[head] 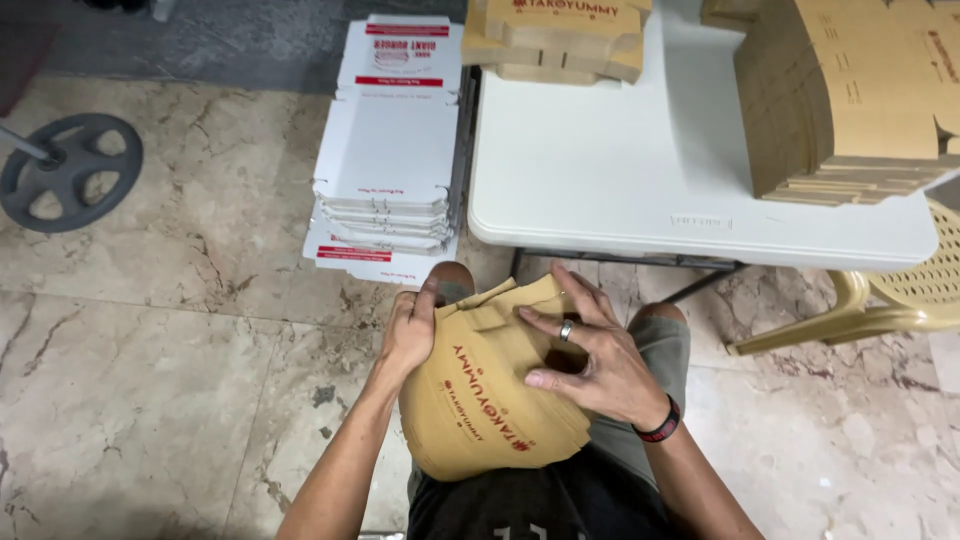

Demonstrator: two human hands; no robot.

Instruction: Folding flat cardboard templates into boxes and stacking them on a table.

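While on lap, brown box blank [490, 405], btwn left hand [410, 335], right hand [590, 360], prob. both gripping

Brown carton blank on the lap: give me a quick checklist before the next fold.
1. Left hand grips the brown carton blank at its left edge: ok.
2. Right hand lies spread on top of the blank, fingers pressing: ok.
3. Blank rests on the lap: ok.
4. Fold lines visible: cannot tell, hands cover them.
5. Bare space on the white table for a finished piece: ok.
6. Stack of brown blanks sits on the table's right side: ok.
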